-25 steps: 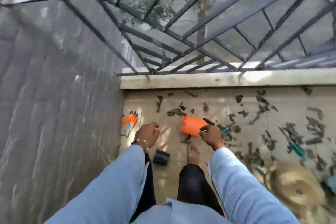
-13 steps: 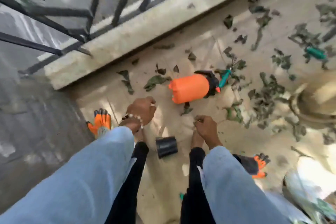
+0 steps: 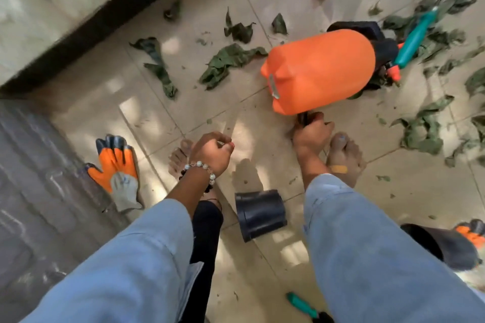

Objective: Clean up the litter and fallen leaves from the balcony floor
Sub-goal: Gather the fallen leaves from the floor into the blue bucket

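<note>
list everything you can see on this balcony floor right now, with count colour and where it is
orange plastic sprayer tank: one, orange with black top, lying on its side, upper right
teal-handled tool: one, teal, lying beside the tank's black top
orange and grey work glove: one, flat on the tiles, left
second orange glove: one, partly seen, right edge
small black plastic pot: one, black, on its side between the legs
teal handle: one, bottom edge, partly hidden
dried green leaves: many, dull green, scattered over the upper and right tiles
left hand: curled fingers, beaded bracelet, holds nothing visible
right hand: pinches something dark just below the tank
</note>
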Demonstrator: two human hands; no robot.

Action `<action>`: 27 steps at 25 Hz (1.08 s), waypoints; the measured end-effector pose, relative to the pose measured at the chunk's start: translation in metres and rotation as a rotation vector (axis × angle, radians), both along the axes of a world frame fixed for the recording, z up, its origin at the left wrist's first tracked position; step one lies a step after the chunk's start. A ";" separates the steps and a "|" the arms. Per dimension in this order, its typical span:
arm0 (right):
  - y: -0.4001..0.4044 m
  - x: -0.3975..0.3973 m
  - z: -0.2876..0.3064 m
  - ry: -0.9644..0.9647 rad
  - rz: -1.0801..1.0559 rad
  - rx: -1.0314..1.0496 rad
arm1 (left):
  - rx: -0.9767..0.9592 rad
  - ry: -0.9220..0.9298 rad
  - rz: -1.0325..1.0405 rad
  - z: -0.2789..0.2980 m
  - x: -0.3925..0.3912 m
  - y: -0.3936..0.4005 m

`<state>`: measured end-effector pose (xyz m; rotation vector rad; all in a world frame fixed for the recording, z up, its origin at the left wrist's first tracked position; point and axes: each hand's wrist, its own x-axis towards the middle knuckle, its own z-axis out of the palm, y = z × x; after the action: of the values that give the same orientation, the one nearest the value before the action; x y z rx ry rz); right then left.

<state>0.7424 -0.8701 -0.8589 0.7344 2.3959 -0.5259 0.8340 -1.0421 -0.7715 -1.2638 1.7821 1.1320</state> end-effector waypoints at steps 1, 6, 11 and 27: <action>0.003 -0.001 -0.001 -0.023 0.012 -0.003 | 0.015 0.000 0.053 0.000 -0.001 0.000; -0.010 0.013 0.044 -0.316 -0.076 -0.368 | 0.131 -0.051 0.306 0.032 -0.008 0.015; -0.088 0.028 0.121 -0.212 0.430 -0.655 | 0.357 -0.017 0.858 0.025 -0.018 0.005; -0.211 -0.049 -0.002 0.077 1.251 0.060 | 0.032 0.167 0.828 -0.009 -0.001 -0.163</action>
<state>0.6932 -1.0808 -0.8605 -0.7966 2.3877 0.0628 0.8327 -1.2049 -0.7809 -2.0170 1.3387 1.7305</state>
